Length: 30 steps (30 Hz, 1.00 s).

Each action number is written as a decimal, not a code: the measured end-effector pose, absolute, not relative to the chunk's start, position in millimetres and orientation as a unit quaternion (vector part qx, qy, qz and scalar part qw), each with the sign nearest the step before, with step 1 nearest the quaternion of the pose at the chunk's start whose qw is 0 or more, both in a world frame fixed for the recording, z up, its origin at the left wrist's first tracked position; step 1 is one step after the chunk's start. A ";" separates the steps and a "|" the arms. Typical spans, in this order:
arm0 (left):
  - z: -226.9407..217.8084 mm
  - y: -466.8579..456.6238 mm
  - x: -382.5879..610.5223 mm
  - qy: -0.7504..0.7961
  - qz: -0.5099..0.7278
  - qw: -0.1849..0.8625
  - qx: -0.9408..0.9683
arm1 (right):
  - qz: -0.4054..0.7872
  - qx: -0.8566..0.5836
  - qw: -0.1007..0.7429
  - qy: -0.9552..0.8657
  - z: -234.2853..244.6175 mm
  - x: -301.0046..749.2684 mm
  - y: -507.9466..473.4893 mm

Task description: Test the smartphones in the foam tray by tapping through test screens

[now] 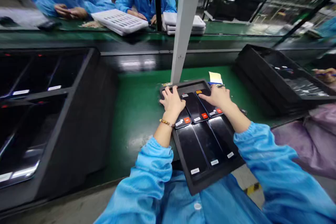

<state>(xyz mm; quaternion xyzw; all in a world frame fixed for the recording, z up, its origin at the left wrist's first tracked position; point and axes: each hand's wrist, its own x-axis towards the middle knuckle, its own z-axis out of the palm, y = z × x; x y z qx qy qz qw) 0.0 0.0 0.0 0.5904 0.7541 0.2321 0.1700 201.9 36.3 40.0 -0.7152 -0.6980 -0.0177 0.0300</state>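
A black foam tray (193,184) lies slanted on the green bench, its near end reaching over the front edge towards my body. Several dark-screened phones (193,148) sit in it in two rows, with white labels; the far row also has orange-red stickers. My left hand (172,102), a beaded bracelet at its wrist, spreads its fingers over the tray's far left corner and partly covers the phone there. My right hand (219,97) is at the far right corner, thumb stretched over the far right phone; its other fingertips are partly hidden.
A stack of black trays with phones (78,87) stands at the left. More black trays (283,77) stand at the right. A white post (185,24) rises behind my tray, beside a yellow note (215,77) and a pen. Co-workers in blue sit opposite near white trays (120,21).
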 end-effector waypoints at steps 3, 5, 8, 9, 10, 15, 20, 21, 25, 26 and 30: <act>-3.0 5.3 -9.3 0.735 0.262 0.212 0.588 | 0.014 -0.647 0.034 -0.761 38.1 205.7 29.5; -6.7 10.9 -20.1 0.727 0.300 0.227 0.575 | 0.034 -0.605 0.024 -0.795 32.5 198.1 25.0; -13.9 20.3 -40.3 0.730 0.360 0.213 0.541 | 0.041 -0.579 -0.002 -0.815 21.9 174.2 19.5; -15.9 22.6 -46.2 0.732 0.369 0.203 0.535 | 0.038 -0.581 -0.011 -0.813 19.5 165.8 18.7; -17.5 24.1 -51.0 0.734 0.373 0.194 0.534 | 0.035 -0.585 -0.020 -0.810 18.2 158.2 18.5; -19.6 22.4 -56.5 0.719 0.372 0.180 0.558 | 0.040 -0.615 -0.055 -0.786 22.6 136.8 24.2; -22.7 21.1 -54.8 0.734 0.361 0.178 0.547 | 0.042 -0.659 -0.056 -0.749 25.8 127.6 27.2; -23.8 21.9 -55.3 0.737 0.357 0.180 0.544 | 0.042 -0.668 -0.055 -0.741 25.6 126.4 27.1; -26.7 24.8 -58.3 0.738 0.351 0.191 0.543 | 0.037 -0.684 -0.055 -0.726 24.5 125.6 23.8; -26.8 24.9 -59.0 0.737 0.351 0.193 0.545 | 0.034 -0.685 -0.055 -0.726 24.4 126.0 22.3; -25.0 22.5 -62.2 0.745 0.353 0.198 0.531 | 0.015 -0.682 -0.044 -0.730 24.0 124.6 16.0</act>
